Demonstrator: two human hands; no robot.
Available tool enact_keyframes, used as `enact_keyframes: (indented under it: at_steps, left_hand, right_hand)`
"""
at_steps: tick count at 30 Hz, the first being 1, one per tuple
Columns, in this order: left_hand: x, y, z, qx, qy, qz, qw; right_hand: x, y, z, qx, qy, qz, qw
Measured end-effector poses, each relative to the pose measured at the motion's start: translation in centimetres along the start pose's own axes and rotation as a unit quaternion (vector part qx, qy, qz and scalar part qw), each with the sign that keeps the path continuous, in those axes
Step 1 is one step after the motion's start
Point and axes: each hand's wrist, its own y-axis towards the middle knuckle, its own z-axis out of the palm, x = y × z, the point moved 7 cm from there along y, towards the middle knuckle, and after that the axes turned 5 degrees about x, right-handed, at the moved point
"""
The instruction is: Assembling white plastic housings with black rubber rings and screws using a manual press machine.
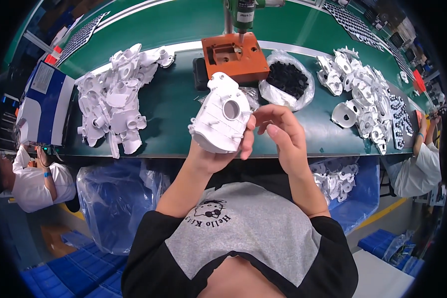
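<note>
A white moulded plastic housing (216, 119) with a round hole and small posts rests in my left hand (208, 158), whose fingers wrap around its lower right edge. Close beside that edge is my right hand (285, 136), fingers bent and thumb apart from them; I see nothing in its grasp. Beyond the housing stands an orange fixture block (241, 69) with a recessed pocket, under the tip of a green powered driver (244, 15). To the right of the block, a clear plastic bag (303, 102) holds small black parts (287, 79).
White plastic parts lie heaped at left (119, 99) and more white parts at right (365, 97) on the green table (169, 114). A blue-and-white box (47, 102) stands far left. Below the edge are a lined bin (114, 203) and a blue bin (365, 193). Other people work at both sides.
</note>
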Motion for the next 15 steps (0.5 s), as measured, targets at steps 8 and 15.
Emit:
enact_keyframes:
  at_steps: [8, 15]
  left_hand:
    - [-1.6, -0.7, -0.7, -0.184, 0.75, 0.043, 0.634]
    - [-0.6, -3.2, -6.5, -0.246, 0.702, 0.06, 0.665]
  right_hand:
    - [-4.1, -0.2, -0.4, 0.032, -0.048, 0.145, 0.988]
    - [-9.8, -2.8, 1.8, 0.067, 0.164, 0.243, 0.954]
